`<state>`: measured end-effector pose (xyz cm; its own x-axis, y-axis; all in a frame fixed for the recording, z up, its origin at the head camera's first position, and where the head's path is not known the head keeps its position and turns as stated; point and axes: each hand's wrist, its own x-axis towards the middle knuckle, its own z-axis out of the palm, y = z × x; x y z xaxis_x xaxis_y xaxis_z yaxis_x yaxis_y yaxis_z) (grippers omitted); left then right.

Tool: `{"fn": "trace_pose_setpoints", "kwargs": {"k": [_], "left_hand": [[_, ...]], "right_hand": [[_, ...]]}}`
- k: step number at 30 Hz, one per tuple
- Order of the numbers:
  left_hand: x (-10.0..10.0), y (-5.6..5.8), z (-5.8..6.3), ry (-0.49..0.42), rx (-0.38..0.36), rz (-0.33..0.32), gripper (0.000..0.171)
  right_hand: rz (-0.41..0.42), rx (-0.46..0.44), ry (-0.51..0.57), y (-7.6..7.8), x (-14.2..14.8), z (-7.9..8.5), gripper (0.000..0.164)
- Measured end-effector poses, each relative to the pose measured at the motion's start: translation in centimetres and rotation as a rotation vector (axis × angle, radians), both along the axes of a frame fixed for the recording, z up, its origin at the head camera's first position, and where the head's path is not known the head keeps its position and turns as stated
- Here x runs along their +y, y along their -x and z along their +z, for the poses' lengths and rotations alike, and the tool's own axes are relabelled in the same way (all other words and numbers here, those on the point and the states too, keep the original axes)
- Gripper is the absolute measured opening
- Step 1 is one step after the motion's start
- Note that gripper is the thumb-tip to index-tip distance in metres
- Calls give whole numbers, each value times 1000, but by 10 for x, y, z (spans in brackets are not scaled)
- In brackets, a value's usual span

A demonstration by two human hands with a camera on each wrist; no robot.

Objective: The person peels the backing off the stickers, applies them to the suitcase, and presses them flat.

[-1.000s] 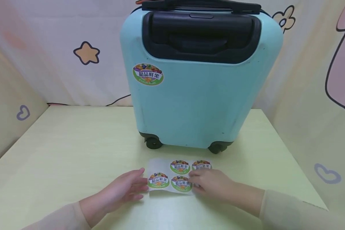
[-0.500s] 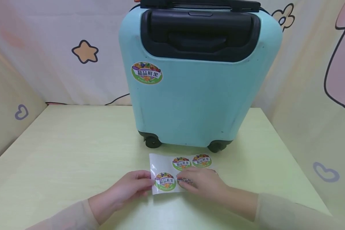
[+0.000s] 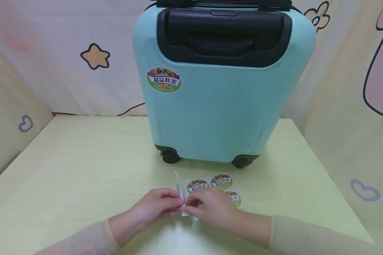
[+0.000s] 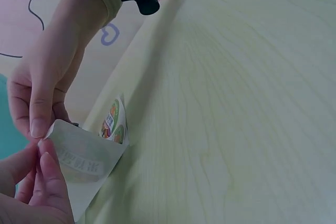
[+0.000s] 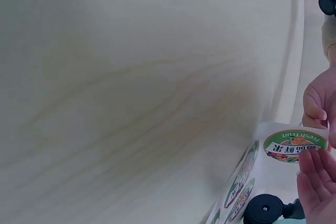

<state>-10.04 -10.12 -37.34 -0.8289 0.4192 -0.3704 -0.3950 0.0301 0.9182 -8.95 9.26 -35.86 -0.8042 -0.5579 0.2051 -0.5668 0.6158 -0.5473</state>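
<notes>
A white sheet of oval fruit stickers (image 3: pixel 183 187) is bent up at its left part, low in front of the suitcase. My left hand (image 3: pixel 157 203) pinches the left edge between thumb and fingers. My right hand (image 3: pixel 214 207) reaches over the sheet, thumb and index finger pinching at the same edge, close to the left fingertips. Part of a sticker (image 5: pixel 294 142) shows beside the right fingertips in the right wrist view. The pale back of the sheet (image 4: pixel 84 169) faces the left wrist camera. The right hand covers some of the stickers in the head view.
A light blue suitcase (image 3: pixel 223 113) with black wheels and handle stands upright on the pale wooden table (image 3: pixel 83 159). One matching oval sticker (image 3: pixel 164 80) is on its upper left. Patterned cloth walls (image 3: pixel 51 63) enclose the back and sides.
My left hand has moved right and gripped the sheet's edge. The right hand has slid left across the stickers to that edge, and the sheet's left part is now bent up.
</notes>
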Motion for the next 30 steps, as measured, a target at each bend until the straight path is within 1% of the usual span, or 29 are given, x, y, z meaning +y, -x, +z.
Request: {"fn": "trace_pose_setpoints", "kwargs": {"k": [5, 10, 13, 19, 24, 27, 30], "left_hand": [[1, 1, -1, 0, 20, -5, 21], [4, 0, -1, 12, 40, -8, 19], [5, 0, -1, 9, 39, -2, 18], [5, -1, -2, 14, 48, -3, 19], [6, 0, -3, 9, 59, -25, 18], [7, 0, -4, 8, 62, -26, 18], [7, 0, -4, 13, 59, -25, 18]], "right_hand": [[-22, -60, 53, 1, 3, -1, 8], [4, -103, 95, 2, 5, -2, 10], [18, -132, 106, 2, 6, -2, 9], [-5, -179, 114, 1, 7, -1, 10], [-3, -176, 103, 0, 6, 1, 10], [3, -165, 99, 1, 5, 2, 8], [2, -182, 99, 1, 5, 2, 8]]}}
